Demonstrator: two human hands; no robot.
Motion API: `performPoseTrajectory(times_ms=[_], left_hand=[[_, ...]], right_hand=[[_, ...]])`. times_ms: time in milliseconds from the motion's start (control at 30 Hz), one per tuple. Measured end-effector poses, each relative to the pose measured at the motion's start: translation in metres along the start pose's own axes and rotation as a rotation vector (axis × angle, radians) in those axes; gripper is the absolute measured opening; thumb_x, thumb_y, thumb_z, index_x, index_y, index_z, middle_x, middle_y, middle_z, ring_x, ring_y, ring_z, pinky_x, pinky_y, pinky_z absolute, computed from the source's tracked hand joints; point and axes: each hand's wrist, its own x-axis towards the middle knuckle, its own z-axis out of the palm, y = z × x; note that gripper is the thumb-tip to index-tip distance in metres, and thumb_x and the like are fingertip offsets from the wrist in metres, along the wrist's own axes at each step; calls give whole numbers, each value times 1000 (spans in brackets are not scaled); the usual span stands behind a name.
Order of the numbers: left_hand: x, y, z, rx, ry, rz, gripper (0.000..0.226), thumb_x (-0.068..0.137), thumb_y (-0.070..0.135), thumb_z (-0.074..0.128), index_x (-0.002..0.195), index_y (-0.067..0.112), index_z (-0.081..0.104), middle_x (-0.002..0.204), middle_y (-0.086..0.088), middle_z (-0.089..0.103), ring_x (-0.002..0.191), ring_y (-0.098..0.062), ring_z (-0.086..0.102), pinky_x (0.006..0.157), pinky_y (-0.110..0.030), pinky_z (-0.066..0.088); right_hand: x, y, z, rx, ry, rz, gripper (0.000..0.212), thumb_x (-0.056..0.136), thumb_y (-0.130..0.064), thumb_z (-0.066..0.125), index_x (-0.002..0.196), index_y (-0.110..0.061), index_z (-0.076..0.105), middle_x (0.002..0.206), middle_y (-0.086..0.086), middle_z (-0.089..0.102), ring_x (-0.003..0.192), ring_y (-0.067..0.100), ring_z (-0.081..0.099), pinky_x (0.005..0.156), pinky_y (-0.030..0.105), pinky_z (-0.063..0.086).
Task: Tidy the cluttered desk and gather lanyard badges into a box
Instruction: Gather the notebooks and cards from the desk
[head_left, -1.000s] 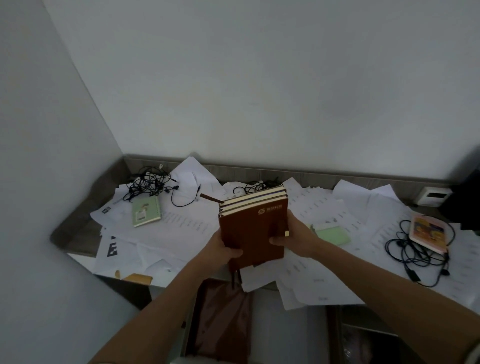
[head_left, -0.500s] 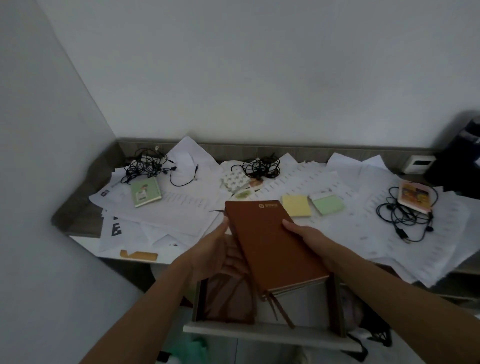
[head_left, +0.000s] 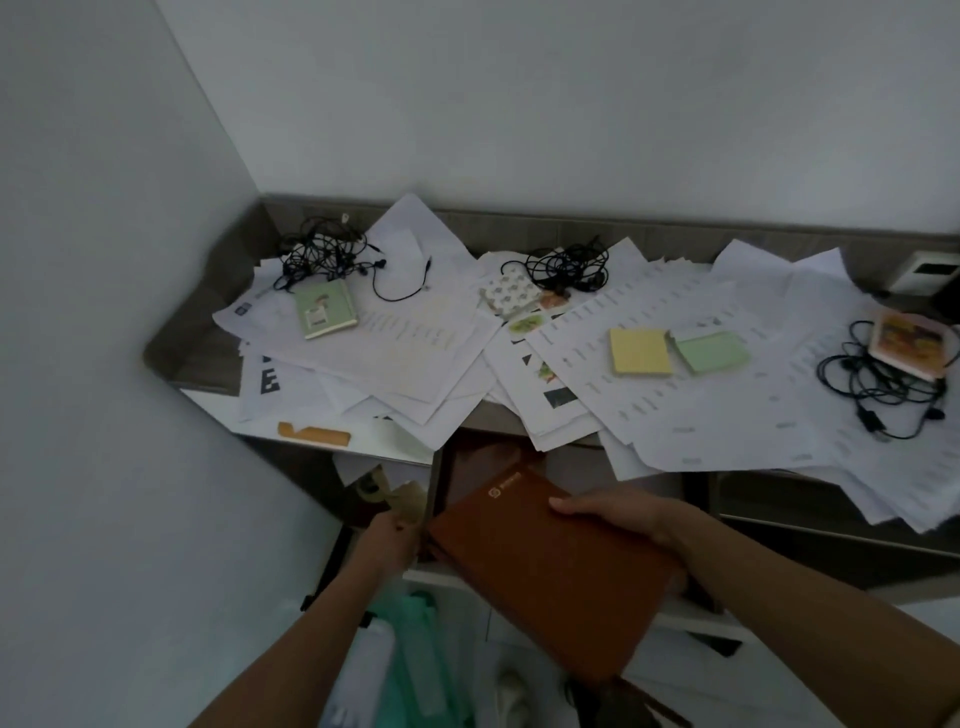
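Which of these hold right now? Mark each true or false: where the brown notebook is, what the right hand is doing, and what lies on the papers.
1. The brown notebook lies flat on the desk papers. False: it is held tilted below the desk edge, over the open drawer.
2. The right hand has its fingers on the notebook's cover. True.
3. A yellow sticky pad lies beside a green pad on the papers. True.
4. The pale green booklet lies at the desk's right end. False: it is at the left end, by a black cable tangle.
5. A colourful card lies at the right end. True.
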Motion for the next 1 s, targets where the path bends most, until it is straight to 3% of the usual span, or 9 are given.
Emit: performPoseTrajectory(times_ms=[100,200,267,400,500,633,700,833,1000], left_hand=[[0,-12,6,23,-94,-92,29,97,2,45,70,10,53,68,-7,52,60,-22,50,59,-32,41],[-5,-15,12,83,-221,-183,19,99,5,41,111,10,55,97,-5,60,89,-33,67,54,-32,51],[-8,-17,15,27,-204,-220,29,100,13,40,128,11,48,108,-6,59,81,-26,67,45,-28,49],[-20,-18,14,-143,-199,-289,29,101,33,38,116,14,55,88,-6,65,64,-16,64,57,-27,53],[-23,-21,13,-234,-217,-297,28,100,28,39,112,10,57,83,-11,65,65,-21,64,64,-30,54],[-23,-22,12,-345,-199,-306,27,101,21,41,109,2,58,79,-17,63,61,-24,62,61,-31,55],[-22,-23,12,-376,-181,-312,22,101,18,41,101,4,58,79,-18,63,61,-25,62,63,-33,57],[-21,-20,13,-384,-167,-303,20,100,14,41,91,7,57,88,-22,64,61,-24,61,63,-34,57],[-19,-19,16,-322,-155,-274,23,100,10,38,106,-2,57,90,-24,64,58,-22,60,60,-33,56]], right_hand=[[23,6,10,176,49,-9,61,69,-51,79,115,-11,68,106,15,73,96,32,71,75,40,59],[47,6,14,407,129,-101,57,74,-44,77,118,-9,65,109,14,72,99,29,70,81,41,56],[61,1,18,521,146,-158,54,77,-40,75,121,-10,64,113,13,71,103,28,69,85,41,55],[83,-9,37,650,177,-232,45,83,-34,72,122,-12,63,118,13,69,107,29,67,92,45,52],[94,-11,52,527,403,-274,45,86,-32,71,125,-12,59,118,11,66,106,29,65,96,48,51],[94,-12,55,184,631,-314,30,87,-36,70,105,-12,66,112,12,68,95,26,64,92,39,52],[92,-8,50,43,690,-302,44,87,-33,70,120,-5,62,120,13,64,101,29,64,90,37,52],[95,-4,56,-96,612,-274,49,91,-24,66,133,-7,50,129,15,59,111,31,59,96,43,50],[101,-4,62,-332,587,-227,75,85,-34,72,140,-3,32,135,14,53,120,30,54,97,33,47]])
